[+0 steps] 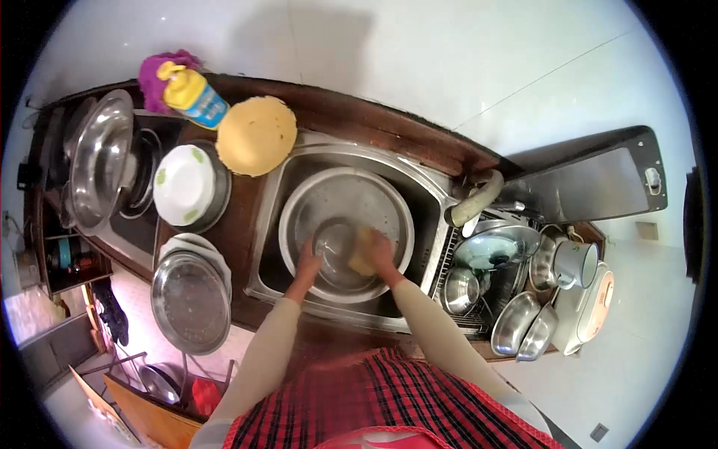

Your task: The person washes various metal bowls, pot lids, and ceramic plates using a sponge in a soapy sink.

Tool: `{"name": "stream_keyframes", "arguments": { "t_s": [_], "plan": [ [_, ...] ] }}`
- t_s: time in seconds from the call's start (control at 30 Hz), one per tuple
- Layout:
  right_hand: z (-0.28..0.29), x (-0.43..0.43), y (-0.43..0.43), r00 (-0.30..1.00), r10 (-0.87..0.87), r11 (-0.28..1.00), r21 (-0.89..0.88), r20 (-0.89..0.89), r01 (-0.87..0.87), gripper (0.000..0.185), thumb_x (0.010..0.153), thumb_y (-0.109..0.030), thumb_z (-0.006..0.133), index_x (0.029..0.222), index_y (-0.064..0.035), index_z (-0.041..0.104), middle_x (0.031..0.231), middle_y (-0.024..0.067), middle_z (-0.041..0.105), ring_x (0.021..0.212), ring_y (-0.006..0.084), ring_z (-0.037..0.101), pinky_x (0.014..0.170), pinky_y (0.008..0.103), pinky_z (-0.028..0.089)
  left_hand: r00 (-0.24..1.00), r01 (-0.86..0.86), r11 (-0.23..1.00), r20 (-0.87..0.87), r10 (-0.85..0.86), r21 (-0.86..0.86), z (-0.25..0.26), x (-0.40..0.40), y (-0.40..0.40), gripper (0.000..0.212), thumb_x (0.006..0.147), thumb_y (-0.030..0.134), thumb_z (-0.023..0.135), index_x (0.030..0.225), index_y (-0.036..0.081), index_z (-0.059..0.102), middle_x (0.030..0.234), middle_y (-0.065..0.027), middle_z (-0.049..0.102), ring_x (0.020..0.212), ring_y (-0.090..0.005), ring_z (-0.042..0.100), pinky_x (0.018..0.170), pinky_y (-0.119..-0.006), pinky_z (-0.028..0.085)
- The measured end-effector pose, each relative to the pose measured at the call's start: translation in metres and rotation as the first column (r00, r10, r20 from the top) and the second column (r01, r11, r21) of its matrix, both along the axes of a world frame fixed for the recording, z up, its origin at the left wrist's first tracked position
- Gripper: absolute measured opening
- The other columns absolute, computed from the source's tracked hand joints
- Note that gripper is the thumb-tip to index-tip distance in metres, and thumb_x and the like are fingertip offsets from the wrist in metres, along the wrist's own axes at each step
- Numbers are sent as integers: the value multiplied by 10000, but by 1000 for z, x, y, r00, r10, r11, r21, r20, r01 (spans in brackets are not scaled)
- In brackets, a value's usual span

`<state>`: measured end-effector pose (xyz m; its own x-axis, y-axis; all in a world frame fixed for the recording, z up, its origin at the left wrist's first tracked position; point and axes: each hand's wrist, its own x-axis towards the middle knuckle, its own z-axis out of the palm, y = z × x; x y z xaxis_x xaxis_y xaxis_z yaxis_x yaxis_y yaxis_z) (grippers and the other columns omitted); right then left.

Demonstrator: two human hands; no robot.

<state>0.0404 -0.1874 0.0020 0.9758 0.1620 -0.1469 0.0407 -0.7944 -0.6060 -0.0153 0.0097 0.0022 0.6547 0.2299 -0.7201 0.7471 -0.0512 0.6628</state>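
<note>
A large round metal basin [348,185] sits in the stainless steel sink [432,236]. Inside it is a smaller metal bowl [334,244], somewhat blurred. My left hand [307,266] grips that bowl by its left rim. On the bowl's right side, my right hand [378,255] holds a yellowish sponge or cloth [360,252] against it; blur hides its exact kind. Both hands are inside the basin's outline.
Left of the sink are a yellow round board [257,136], a pump bottle [193,96], a white bowl [184,185], a metal plate [190,303] and a big metal bowl [101,163]. Rightward stand a faucet [477,201], a glass lid [498,247], metal bowls [515,322] and an enamel mug [576,265].
</note>
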Motion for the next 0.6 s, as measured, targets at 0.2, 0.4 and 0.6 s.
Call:
{"name": "stream_keyframes", "arguments": {
  "t_s": [0.2,0.4,0.6],
  "plan": [
    [6,4,58,963,265,964,-26,-41,-266,304,744,-241,566,1023,-131,620,1012,153,600,870,317,587,764,433,458,949,-315,820,-167,268,-478,35,21,-15,610,922,381,434,1419,202,128,1401,-84,271,1248,-262,322,1006,-419,304],
    [11,-27,29,752,614,786,102,-240,-609,259,708,-153,568,947,-194,658,1015,115,603,906,292,580,753,418,472,864,-488,757,-119,489,-434,31,20,-9,538,929,331,436,1394,170,217,1318,-80,369,1173,-234,380,959,-396,339],
    [31,18,-12,761,583,674,-352,-285,-649,191,686,-161,587,847,-92,662,850,144,615,826,289,603,738,422,473,934,-354,882,-163,317,-312,19,26,-2,660,890,424,489,1407,145,189,1413,-102,272,1288,-232,256,1046,-423,188]
  ]
}}
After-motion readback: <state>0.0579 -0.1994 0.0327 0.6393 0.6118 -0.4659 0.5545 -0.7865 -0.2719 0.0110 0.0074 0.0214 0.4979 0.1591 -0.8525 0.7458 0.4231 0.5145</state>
